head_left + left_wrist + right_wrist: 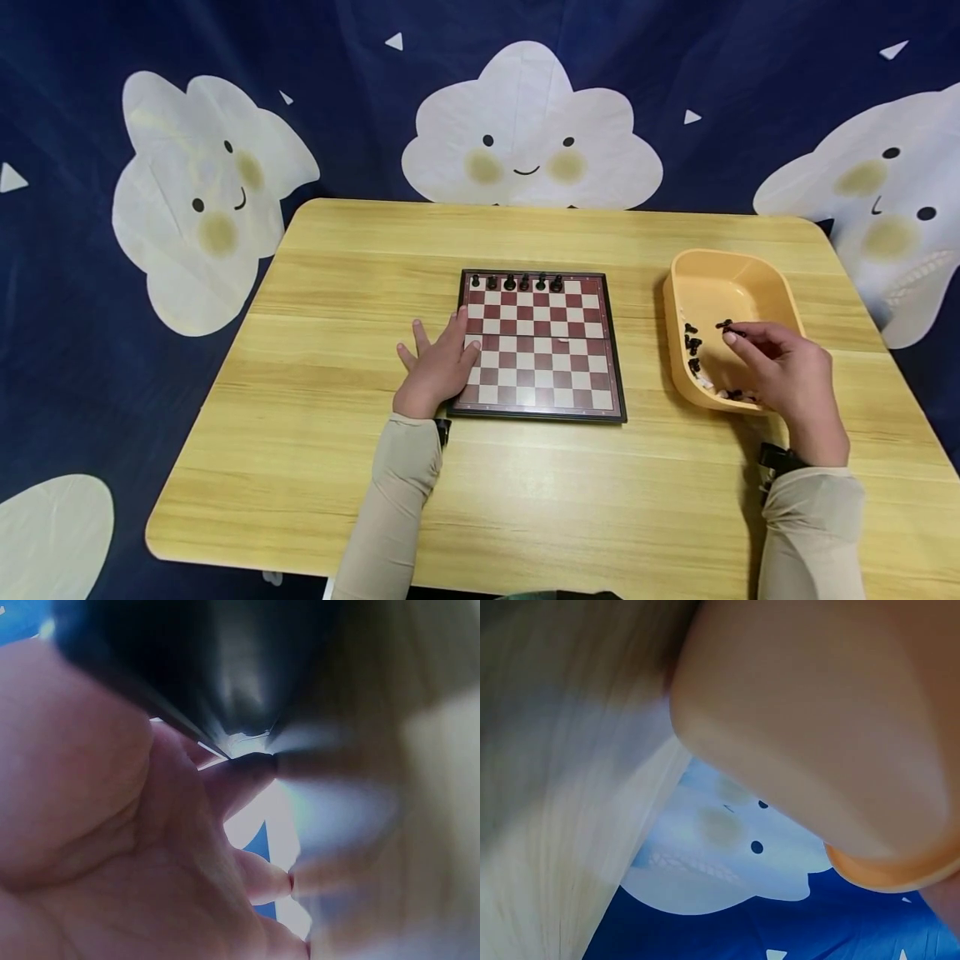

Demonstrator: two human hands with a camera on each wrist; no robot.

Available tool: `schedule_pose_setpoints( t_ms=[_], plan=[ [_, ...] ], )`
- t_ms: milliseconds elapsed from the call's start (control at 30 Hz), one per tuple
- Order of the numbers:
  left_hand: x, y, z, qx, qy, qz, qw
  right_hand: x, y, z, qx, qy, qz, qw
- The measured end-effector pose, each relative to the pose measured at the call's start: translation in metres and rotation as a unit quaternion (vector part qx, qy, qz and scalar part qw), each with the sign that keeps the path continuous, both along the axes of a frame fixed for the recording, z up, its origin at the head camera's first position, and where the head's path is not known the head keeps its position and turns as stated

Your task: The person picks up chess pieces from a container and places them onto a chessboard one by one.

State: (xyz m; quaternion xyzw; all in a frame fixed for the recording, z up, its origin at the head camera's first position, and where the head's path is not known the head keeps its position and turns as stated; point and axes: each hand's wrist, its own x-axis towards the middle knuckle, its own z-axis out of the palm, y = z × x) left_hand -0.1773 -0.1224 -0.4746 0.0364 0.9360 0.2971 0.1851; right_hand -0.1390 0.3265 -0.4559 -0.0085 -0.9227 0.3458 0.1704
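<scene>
A red-and-white chessboard [540, 367] lies on the table, with several black chess pieces [510, 282] standing along its far row. My left hand [437, 371] rests at the board's left edge, fingers spread and thumb over the border squares. In the left wrist view, the palm [172, 855] is beside the board's dark side [217, 667]. Over a yellow tub [678, 379], my right hand [795, 379] pinches a small black chess piece [735, 332] between thumb and fingertips. The tub's outer wall [802, 727] fills much of the right wrist view, hiding most of that hand.
Loose black pieces [692, 343] and a few white ones [705, 382] lie along the tub's left and near sides. The wooden table [300, 467] runs from under the board to the tub. Behind it hangs a dark blue curtain [352, 100] with smiling clouds.
</scene>
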Motion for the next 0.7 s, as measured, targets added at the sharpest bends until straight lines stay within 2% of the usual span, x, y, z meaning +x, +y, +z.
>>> schedule_pose_setpoints(
  t_ms=[433,567,700],
  plan=[
    [-0.0002,0.0004,-0.0009,-0.002,-0.001,0.002,1.0000,-0.0009,0.0056,0.0002,0.061,-0.086,-0.001,0.994],
    [-0.0004,-0.0001,-0.0019,-0.002,-0.003,0.001,1.0000,-0.0015,0.0046,-0.0002,0.078,-0.108,0.014,0.991],
    [-0.0004,-0.0008,-0.0035,-0.003,-0.005,-0.001,1.0000,-0.0027,0.0047,-0.0030,0.078,-0.107,0.037,0.990]
  ],
)
